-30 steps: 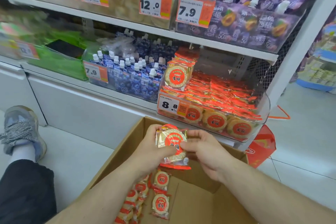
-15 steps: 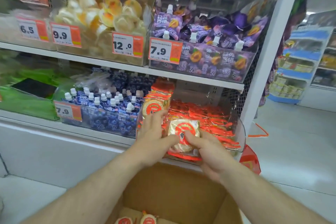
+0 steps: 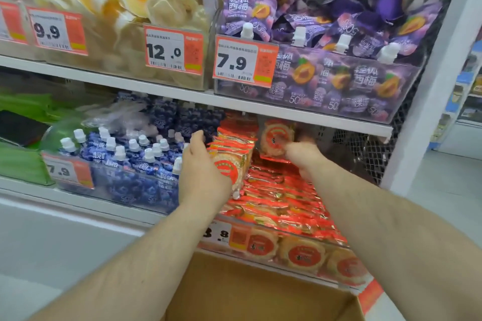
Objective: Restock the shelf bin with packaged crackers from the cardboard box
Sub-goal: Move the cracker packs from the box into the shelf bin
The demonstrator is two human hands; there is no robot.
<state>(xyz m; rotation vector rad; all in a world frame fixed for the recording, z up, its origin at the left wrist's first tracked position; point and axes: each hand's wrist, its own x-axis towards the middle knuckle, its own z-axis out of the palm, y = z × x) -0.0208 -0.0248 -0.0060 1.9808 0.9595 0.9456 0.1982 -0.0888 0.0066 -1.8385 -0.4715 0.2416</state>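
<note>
Head view. Shelf bin (image 3: 326,241): clear rigid plastic, low front wall, on the lower shelf; filled with round crackers in glossy red-and-gold foil wrappers, lying in overlapping rows. A price tag (image 3: 227,236) is clipped to the front wall, partly covered by the left forearm. At the bin's left side a stack of cracker packs (image 3: 232,154) stands on edge, disc faces forward.

Left hand (image 3: 202,177): palm against the left face of the standing stack, fingers straight and relaxed, thumb up, pressing sideways rather than gripping. Forearm reaches up from lower left.

Right hand (image 3: 305,159): blurred; thumb and fingers appear pinched on the lower edge of one cracker pack (image 3: 276,138), held upright at the back of the bin, just under the upper shelf board. Exact finger curl cannot be resolved. Forearm extends from lower right, over the bin.

Cardboard box (image 3: 250,292): plain brown corrugated, matte, open at the top, directly below the bin's front; contents out of frame.

Neighbours: blue spouted pouches (image 3: 130,161) with white screw caps in the bin to the left; purple spouted pouches (image 3: 326,70) on the shelf above; pale round snacks in clear wrap (image 3: 146,2) beside those.
</note>
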